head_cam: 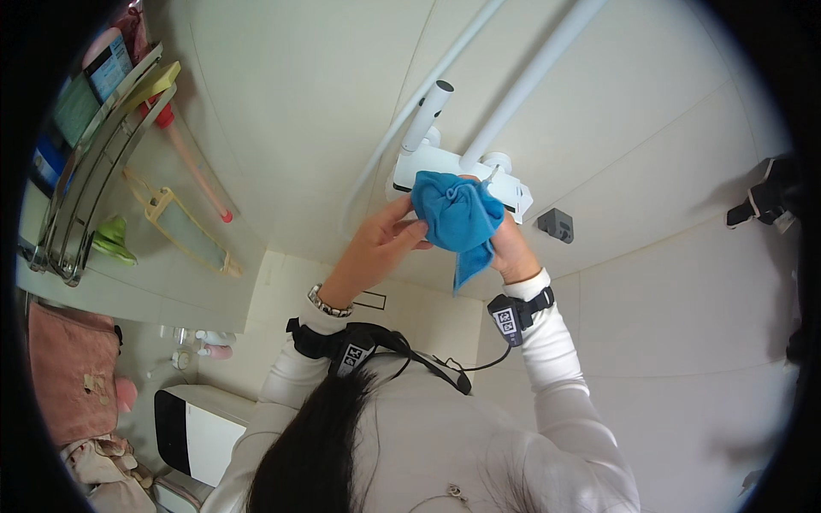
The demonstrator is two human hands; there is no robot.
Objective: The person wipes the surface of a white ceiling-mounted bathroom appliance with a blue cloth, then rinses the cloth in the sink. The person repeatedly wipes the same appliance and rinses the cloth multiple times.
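A bunched blue cloth (458, 215) is between my two hands, its loose corner hanging down. My right hand (513, 247) supports it from behind on the right, most of the fingers hidden by the cloth. My left hand (381, 240) touches its left edge with thumb and fingers; whether it grips the cloth is hard to tell. Just behind the cloth is a white wall-mounted shower mixer (420, 168), partly covered. A white hand sprayer (428, 115) stands upright at its left end, and a thick white pipe (532, 83) rises from it.
A grey wall holder (556, 225) is right of the mixer. On the left wall are a metal rack (96, 160) with bottles, a plunger-like pink-handled tool (195, 167), a mesh scrubber (186, 227) and a pink towel (70, 372). A white-and-black toilet (205, 429) is lower left.
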